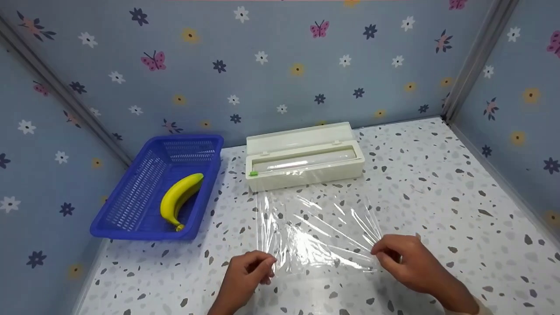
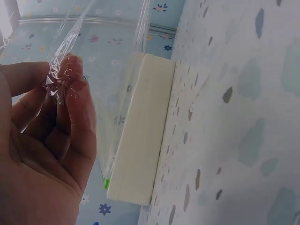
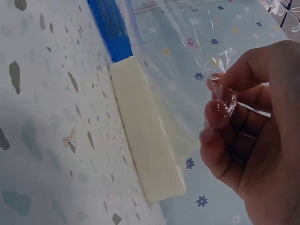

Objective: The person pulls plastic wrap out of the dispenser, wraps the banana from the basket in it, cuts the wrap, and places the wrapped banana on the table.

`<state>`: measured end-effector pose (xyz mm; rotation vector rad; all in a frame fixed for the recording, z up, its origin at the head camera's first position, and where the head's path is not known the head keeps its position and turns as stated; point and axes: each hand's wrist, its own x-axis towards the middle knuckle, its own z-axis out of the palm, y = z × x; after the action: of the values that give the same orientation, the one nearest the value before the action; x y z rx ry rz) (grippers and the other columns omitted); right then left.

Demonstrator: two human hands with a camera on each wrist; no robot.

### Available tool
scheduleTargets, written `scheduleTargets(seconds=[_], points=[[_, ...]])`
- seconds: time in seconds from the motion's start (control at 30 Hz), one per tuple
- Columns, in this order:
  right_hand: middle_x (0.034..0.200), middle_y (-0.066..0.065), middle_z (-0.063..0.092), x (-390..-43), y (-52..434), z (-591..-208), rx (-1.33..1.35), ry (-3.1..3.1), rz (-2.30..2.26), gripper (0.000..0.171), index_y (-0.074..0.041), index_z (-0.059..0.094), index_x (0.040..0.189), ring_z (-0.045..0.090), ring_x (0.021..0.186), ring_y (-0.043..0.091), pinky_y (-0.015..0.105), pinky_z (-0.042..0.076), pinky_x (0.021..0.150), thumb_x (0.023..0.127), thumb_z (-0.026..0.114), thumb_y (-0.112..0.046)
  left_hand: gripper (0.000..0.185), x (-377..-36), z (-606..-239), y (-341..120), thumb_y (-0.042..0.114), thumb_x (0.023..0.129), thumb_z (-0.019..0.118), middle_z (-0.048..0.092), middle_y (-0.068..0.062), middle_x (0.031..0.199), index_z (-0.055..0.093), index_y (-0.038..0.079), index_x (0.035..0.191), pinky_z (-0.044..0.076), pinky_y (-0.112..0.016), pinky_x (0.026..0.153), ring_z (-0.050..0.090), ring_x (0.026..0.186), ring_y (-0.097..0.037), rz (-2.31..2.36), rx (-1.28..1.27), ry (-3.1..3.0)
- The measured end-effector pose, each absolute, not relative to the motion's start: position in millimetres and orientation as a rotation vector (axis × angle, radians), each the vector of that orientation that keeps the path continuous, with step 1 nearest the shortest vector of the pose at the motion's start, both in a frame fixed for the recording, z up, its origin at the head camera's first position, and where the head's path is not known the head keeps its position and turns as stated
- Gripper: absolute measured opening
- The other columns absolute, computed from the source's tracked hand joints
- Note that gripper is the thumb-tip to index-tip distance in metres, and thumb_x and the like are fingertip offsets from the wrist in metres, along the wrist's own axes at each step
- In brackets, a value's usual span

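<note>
A sheet of clear plastic wrap [image 1: 315, 232] stretches from the roll [image 1: 306, 160] in an open white dispenser box [image 1: 306, 177] toward the person. My left hand [image 1: 248, 278] pinches its near left corner between thumb and fingers; in the left wrist view the film [image 2: 58, 82] is bunched at the fingertips. At the near right corner my right hand [image 1: 407, 262] pinches the film too, and the right wrist view has it crumpled [image 3: 222, 96] between thumb and fingers. The sheet is taut, with creases running from each grip. A green slider [image 1: 253, 173] sits at the box's left front edge.
Left of the dispenser stands a blue plastic basket [image 1: 144, 235] with a yellow banana [image 1: 177, 197] in it. The dispenser's lid [image 1: 299, 136] leans back near the patterned rear wall [image 1: 280, 83]. Side panels bound the speckled table [image 1: 437, 205] at left and right.
</note>
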<state>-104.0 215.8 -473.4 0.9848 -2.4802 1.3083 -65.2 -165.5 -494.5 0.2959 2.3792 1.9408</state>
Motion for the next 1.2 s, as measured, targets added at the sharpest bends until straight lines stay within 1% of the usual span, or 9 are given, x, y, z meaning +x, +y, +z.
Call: scheduleTargets(seconds=[0.1, 0.33, 0.57, 0.73, 0.83, 0.93, 1.0, 1.13, 1.2], points=[[0.073, -0.017, 0.058, -105, 215, -480, 0.966, -2.549, 1.285, 0.039, -0.024, 0.070, 0.087, 0.049, 0.057, 0.000, 0.021, 0.045, 0.048, 0.080, 0.065, 0.014, 0.024, -66, -503, -166, 0.023, 0.099, 0.066, 0.068, -0.004, 0.074, 0.072, 0.000, 0.097, 0.057, -0.033, 0.059, 0.066, 0.063, -0.019, 1.897, 0.305, 2.398], [0.071, -0.017, 0.054, -106, 214, -491, 0.975, -2.699, 1.260, 0.023, -0.015, 0.071, 0.087, 0.048, 0.059, 0.000, 0.022, 0.045, 0.052, 0.084, 0.066, 0.007, 0.020, -68, -522, -169, 0.022, 0.100, 0.063, 0.069, -0.003, 0.074, 0.074, 0.005, 0.099, 0.057, -0.032, 0.060, 0.067, 0.065, -0.017, 1.780, 0.295, 2.437], [0.076, -0.017, 0.059, -106, 215, -501, 0.970, -2.840, 1.262, 0.013, -0.017, 0.072, 0.088, 0.053, 0.065, 0.001, 0.024, 0.048, 0.058, 0.089, 0.069, -0.004, 0.020, -67, -525, -170, 0.026, 0.101, 0.063, 0.068, 0.002, 0.076, 0.075, 0.010, 0.098, 0.053, -0.027, 0.061, 0.065, 0.068, -0.013, 1.694, 0.312, 2.435], [0.077, -0.018, 0.059, -106, 217, -505, 0.974, -2.935, 1.230, 0.009, -0.020, 0.072, 0.087, 0.054, 0.068, 0.002, 0.025, 0.049, 0.061, 0.092, 0.070, -0.013, 0.026, -66, -525, -171, 0.030, 0.100, 0.062, 0.068, 0.004, 0.074, 0.075, 0.012, 0.087, 0.050, -0.026, 0.058, 0.060, 0.063, -0.008, 1.637, 0.407, 2.447], [0.078, -0.018, 0.059, -104, 219, -507, 1.024, -2.901, 1.227, 0.009, -0.020, 0.073, 0.088, 0.054, 0.069, 0.001, 0.025, 0.049, 0.061, 0.092, 0.071, -0.012, 0.032, -66, -527, -172, 0.031, 0.101, 0.061, 0.068, 0.003, 0.070, 0.073, 0.012, 0.078, 0.046, -0.023, 0.053, 0.052, 0.057, -0.004, 1.618, 0.453, 2.458], [0.077, -0.019, 0.058, -102, 221, -509, 1.079, -2.823, 1.239, 0.013, -0.021, 0.072, 0.084, 0.053, 0.068, 0.000, 0.023, 0.048, 0.059, 0.091, 0.071, -0.010, 0.034, -67, -528, -173, 0.030, 0.101, 0.061, 0.067, 0.001, 0.069, 0.073, 0.013, 0.075, 0.043, -0.020, 0.052, 0.049, 0.056, -0.002, 1.617, 0.492, 2.465], [0.075, -0.020, 0.055, -101, 222, -509, 1.116, -2.784, 1.252, 0.019, -0.023, 0.069, 0.078, 0.051, 0.066, -0.002, 0.021, 0.046, 0.058, 0.092, 0.070, -0.011, 0.029, -67, -529, -173, 0.029, 0.099, 0.064, 0.068, 0.002, 0.071, 0.074, 0.014, 0.077, 0.044, -0.020, 0.056, 0.051, 0.059, -0.002, 1.615, 0.503, 2.461], [0.075, -0.019, 0.053, -99, 223, -510, 1.175, -2.740, 1.280, 0.028, -0.024, 0.068, 0.068, 0.050, 0.065, -0.002, 0.019, 0.044, 0.058, 0.092, 0.070, -0.011, 0.012, -67, -532, -174, 0.023, 0.094, 0.072, 0.070, 0.006, 0.082, 0.077, 0.012, 0.096, 0.052, -0.024, 0.067, 0.061, 0.071, -0.005, 1.602, 0.476, 2.443], [0.078, -0.019, 0.055, -98, 224, -511, 1.186, -2.736, 1.302, 0.028, -0.023, 0.070, 0.067, 0.052, 0.068, -0.001, 0.020, 0.046, 0.060, 0.091, 0.071, -0.010, 0.016, -67, -533, -173, 0.020, 0.092, 0.074, 0.071, 0.005, 0.087, 0.075, 0.010, 0.105, 0.054, -0.026, 0.071, 0.065, 0.077, -0.007, 1.601, 0.452, 2.439]])
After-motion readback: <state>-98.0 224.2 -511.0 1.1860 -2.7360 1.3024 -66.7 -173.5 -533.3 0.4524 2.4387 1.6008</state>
